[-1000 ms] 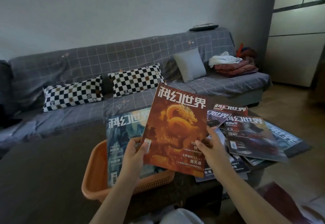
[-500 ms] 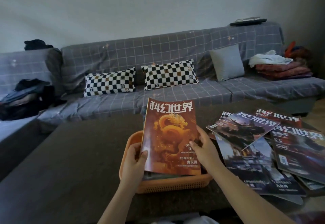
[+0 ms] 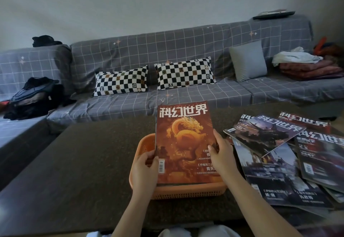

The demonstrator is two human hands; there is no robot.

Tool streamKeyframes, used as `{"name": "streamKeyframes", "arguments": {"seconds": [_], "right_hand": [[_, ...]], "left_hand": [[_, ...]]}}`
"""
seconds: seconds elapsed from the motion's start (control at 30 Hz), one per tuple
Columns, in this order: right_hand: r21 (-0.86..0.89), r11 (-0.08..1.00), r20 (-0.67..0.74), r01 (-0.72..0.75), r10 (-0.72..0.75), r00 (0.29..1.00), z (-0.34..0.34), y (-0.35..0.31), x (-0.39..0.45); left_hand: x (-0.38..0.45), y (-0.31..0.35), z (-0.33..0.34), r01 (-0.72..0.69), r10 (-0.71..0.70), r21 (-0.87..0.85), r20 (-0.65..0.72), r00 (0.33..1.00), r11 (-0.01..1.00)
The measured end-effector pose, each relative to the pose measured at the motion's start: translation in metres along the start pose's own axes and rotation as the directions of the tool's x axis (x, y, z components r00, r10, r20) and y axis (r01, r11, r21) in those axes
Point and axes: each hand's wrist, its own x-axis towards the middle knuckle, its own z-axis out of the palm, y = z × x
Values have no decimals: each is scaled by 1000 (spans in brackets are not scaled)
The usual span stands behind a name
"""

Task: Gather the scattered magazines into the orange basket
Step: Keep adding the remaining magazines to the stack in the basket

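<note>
Orange dragon magazine [image 3: 183, 140] gripped at both side edges by left hand [image 3: 145, 169] and right hand [image 3: 220, 154], lower end in orange basket [image 3: 143, 143], basket contents hidden; scattered magazines [image 3: 275, 154] right, cut off.

Room was dim, flat bluish light, no hard shadows and no glare. Wide-angle lens bowed the sofa [image 3: 167, 54] line and stretched the frame edges. Magazines [image 3: 279, 162] at right were soft and smeared toward the corner; dark surface [image 3: 74, 171] showed grain, little detail.
</note>
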Motion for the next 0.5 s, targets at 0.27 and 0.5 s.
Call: {"name": "streamKeyframes", "arguments": {"seconds": [0.27,0.5], "right_hand": [[17,1000,80,-1,0,997,0,-3,-2],[17,998,160,-57,53,986,0,-3,-2]], "left_hand": [[-7,4,0,2,-2,17,-35,999,1000],[-5,3,0,49,-49,2,15,999,999]]}}
